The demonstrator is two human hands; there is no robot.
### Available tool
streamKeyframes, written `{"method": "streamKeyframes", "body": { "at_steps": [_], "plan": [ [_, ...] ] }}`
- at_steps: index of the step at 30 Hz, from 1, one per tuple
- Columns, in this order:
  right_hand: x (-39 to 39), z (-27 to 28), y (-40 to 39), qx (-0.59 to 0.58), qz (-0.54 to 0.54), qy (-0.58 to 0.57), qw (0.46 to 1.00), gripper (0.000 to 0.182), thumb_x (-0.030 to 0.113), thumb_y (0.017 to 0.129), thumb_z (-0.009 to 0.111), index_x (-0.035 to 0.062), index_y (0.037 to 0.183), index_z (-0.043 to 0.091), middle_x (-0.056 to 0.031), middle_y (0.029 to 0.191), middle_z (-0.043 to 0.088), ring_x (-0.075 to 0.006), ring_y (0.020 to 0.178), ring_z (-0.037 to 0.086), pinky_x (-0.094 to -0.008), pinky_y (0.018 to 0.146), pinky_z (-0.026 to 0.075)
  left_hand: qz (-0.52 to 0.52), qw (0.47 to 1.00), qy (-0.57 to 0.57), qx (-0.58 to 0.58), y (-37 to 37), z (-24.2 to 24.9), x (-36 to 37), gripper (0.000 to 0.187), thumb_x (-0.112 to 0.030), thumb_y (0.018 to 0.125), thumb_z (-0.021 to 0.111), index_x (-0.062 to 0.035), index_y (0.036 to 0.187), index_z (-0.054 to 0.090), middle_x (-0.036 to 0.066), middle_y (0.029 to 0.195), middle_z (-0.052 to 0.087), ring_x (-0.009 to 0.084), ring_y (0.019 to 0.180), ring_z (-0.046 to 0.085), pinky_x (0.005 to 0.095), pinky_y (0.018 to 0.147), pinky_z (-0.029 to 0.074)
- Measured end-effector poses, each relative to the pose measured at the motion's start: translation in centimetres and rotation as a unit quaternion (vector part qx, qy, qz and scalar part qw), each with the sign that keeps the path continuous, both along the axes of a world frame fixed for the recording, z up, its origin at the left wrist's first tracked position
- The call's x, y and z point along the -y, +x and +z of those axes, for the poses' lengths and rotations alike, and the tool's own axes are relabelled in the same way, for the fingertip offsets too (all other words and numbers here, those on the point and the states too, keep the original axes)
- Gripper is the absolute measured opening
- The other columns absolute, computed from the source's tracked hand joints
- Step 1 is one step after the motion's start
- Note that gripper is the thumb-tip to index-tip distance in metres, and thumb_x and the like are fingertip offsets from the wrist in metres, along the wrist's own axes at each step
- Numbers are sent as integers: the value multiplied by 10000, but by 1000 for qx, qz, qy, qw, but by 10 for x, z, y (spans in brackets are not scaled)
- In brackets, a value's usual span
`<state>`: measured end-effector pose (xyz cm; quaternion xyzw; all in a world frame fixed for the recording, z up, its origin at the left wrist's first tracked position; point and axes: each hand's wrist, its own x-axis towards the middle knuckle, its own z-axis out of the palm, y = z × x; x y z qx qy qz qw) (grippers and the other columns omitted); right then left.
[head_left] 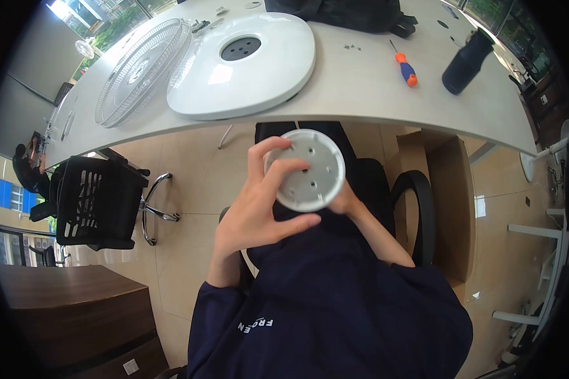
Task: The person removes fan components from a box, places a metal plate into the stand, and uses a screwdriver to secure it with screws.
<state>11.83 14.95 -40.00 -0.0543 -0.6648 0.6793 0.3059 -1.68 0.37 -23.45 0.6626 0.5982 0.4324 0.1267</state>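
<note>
A round white part (327,165) with a raised rim and several small holes is held up in front of the dark shirt, its flat grey-white face toward the camera. My left hand (253,205) is spread at its left side, two fingertips touching the face and the thumb stretched out below the rim. From behind the lower right rim, my right hand (342,199) supports the part; its fingers are mostly hidden. On the table beyond lie a glossy white base (269,72) with a dark round centre and a wire fan grille (139,71).
The white table (360,104) also holds an orange-and-blue screwdriver (406,71), small screws (352,47), a dark bottle (466,62) and a black bag (354,14). An open cardboard box (452,202) stands at right, an office chair (98,202) at left. Another person (28,167) is far left.
</note>
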Motion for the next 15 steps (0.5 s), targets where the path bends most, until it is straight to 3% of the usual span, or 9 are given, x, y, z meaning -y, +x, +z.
{"method": "streamKeyframes", "body": {
  "at_steps": [1, 3, 4, 5, 7, 11, 13, 14, 15],
  "plan": [
    [3, 5, -3, -3, 14, -7, 1000, 733, 260, 780, 793, 0, 1391, 482, -125, 1331, 579, -229, 1247, 544, -356, 1066, 411, 2, 1000, -2, 1, -14, 6, -7, 628, -189, 716, 863, -41, 1236, 544, 167, 1410, 366, 386, 1273, 471, 430, 979, 476],
    [-2, -34, -20, 17, 57, -106, 993, 714, 176, 714, 837, 10, 1336, 528, -125, 1294, 591, -235, 1178, 582, -368, 1001, 463, -52, 995, -64, 48, -45, 18, -23, 764, -336, 711, 880, -42, 1317, 520, 168, 1442, 363, 363, 1288, 466, 424, 1019, 455],
    [-10, -34, -29, -8, 31, 57, 998, 639, 160, 686, 854, 15, 1246, 583, -130, 1205, 617, -252, 1085, 616, -374, 936, 489, -67, 994, -81, 38, -66, 27, -33, 754, -348, 726, 873, -39, 1319, 525, 175, 1442, 396, 330, 1298, 465, 410, 1020, 446],
    [-5, -55, -36, 28, 31, 0, 999, 573, 162, 643, 876, 20, 1137, 621, -131, 1092, 638, -270, 980, 637, -389, 886, 500, -48, 994, -74, 62, -82, 32, -47, 716, -433, 767, 811, -10, 1284, 553, 168, 1362, 507, 275, 1250, 518, 391, 1029, 420],
    [-7, -34, -46, -12, -6, 110, 994, 528, 173, 627, 882, 34, 1073, 634, -124, 1029, 654, -284, 934, 650, -388, 868, 506, 18, 990, -97, 97, -123, 39, -79, 523, -312, 848, 758, -1, 1230, 583, 129, 1276, 580, 237, 1164, 588, 368, 1003, 443],
    [-12, -18, -57, 6, 9, 116, 993, 528, 191, 585, 893, 60, 1024, 631, -105, 1010, 664, -277, 915, 655, -385, 831, 507, 165, 982, -90, 4, -218, 34, -167, 243, -109, 910, 664, -27, 1132, 609, 116, 1228, 608, 221, 1078, 637, 372, 935, 496],
    [-19, -20, -62, 13, 21, 113, 993, 520, 188, 588, 895, 66, 1021, 633, -102, 1013, 666, -273, 920, 656, -386, 852, 504, 227, 966, -67, -107, -265, 25, -209, 233, -100, 913, 648, -41, 1132, 594, 137, 1226, 599, 252, 1071, 638, 406, 929, 505],
    [-22, -22, -63, 13, 17, 108, 994, 514, 183, 593, 893, 71, 1021, 633, -100, 1018, 667, -270, 930, 658, -386, 864, 503, 228, 966, -56, -109, -296, 17, -229, 233, -100, 913, 648, -41, 1132, 594, 137, 1226, 599, 252, 1071, 638, 406, 929, 505],
    [-26, -26, -68, 10, 14, 104, 994, 507, 177, 598, 891, 75, 1022, 633, -98, 1022, 669, -267, 940, 660, -387, 876, 501, 224, 953, -29, -203, -331, 11, -247, 279, -85, 887, 647, -52, 1156, 585, 151, 1229, 590, 289, 1092, 622, 428, 925, 493]
  ]
}}
